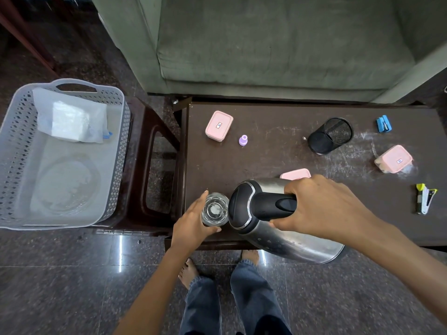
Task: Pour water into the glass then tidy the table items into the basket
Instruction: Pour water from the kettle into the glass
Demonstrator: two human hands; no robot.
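Observation:
A steel kettle (287, 240) with a black lid and handle is tilted left over a clear glass (214, 210) at the near left corner of the dark table (278, 151). My right hand (324, 209) grips the kettle's handle. My left hand (193, 223) is wrapped around the glass, which has water in it. A grey perforated basket (19, 131) sits to the left on a brown stool. It holds a plastic bag and a clear glass bowl.
On the table lie two pink lidded boxes (219, 125) (394, 158), a third pink box (295, 174) partly behind the kettle, a small purple cap (243, 140), a tipped black mesh cup (330, 136), a blue sharpener (384, 124) and a stapler (423, 199). A green sofa stands behind.

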